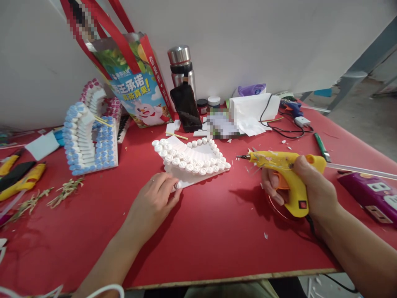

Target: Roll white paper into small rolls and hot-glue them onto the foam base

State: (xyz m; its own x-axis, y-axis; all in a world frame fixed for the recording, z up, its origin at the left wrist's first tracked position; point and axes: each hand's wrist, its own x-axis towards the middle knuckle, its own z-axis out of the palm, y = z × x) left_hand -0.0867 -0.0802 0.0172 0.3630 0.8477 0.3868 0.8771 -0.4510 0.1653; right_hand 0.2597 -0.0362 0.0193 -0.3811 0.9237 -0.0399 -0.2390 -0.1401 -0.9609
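In the middle of the table lies a white craft model [189, 159], a curved stair-like form on a flat base, edged with rows of small white rosettes. At its near left corner, my left hand [155, 200] has thumb and fingers pinched round a small white rosette [177, 186], partly hidden by the fingertips. My right hand [310, 186] grips a yellow hot glue gun [288, 163], fingers at its orange trigger. The gun's metal nozzle points left, apart from the model. A clear glue stick [362, 169] sticks out of its back end.
A finished-looking blue-and-white model [89, 140] stands left, before a printed bag [142, 91]. A phone [186, 108] leans on a steel flask [180, 56]. More yellow glue guns [31, 178] lie far left; a green cutter [321, 147] and purple power strip [369, 198] are right.
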